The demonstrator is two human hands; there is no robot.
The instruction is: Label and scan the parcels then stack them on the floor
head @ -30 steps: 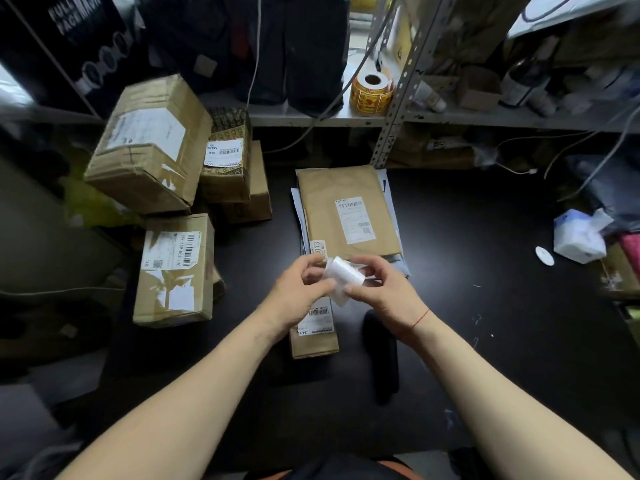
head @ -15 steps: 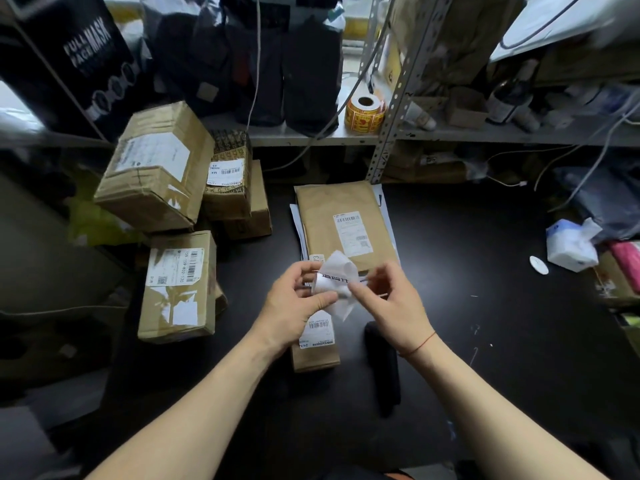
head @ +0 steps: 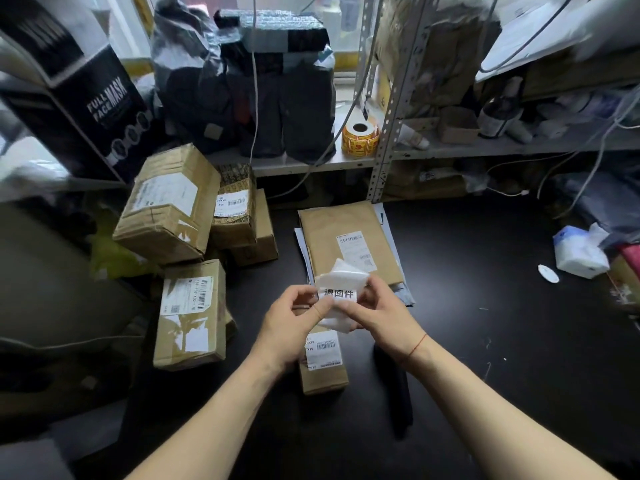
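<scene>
Above the black table, my left hand (head: 294, 318) and my right hand (head: 382, 317) pinch a white label strip (head: 341, 292) between them; black characters show on one label. Directly under the hands lies a small brown parcel (head: 323, 370) with a barcode label. Behind it a flat brown envelope parcel (head: 346, 237) rests on some paler mailers. A black scanner (head: 394, 386) lies on the table just right of the small parcel, partly under my right wrist.
Several taped cardboard boxes (head: 173, 206) are piled at the left, one long box (head: 192, 313) nearest. A yellow sticker roll (head: 360, 138) sits on the metal shelf (head: 311, 164). A tissue pack (head: 578, 252) lies at the right edge of the black table (head: 485, 306).
The label strip has been unfolded and spread between both hands, its printed side now showing. The camera has tilted upward, so everything sits lower in view.
</scene>
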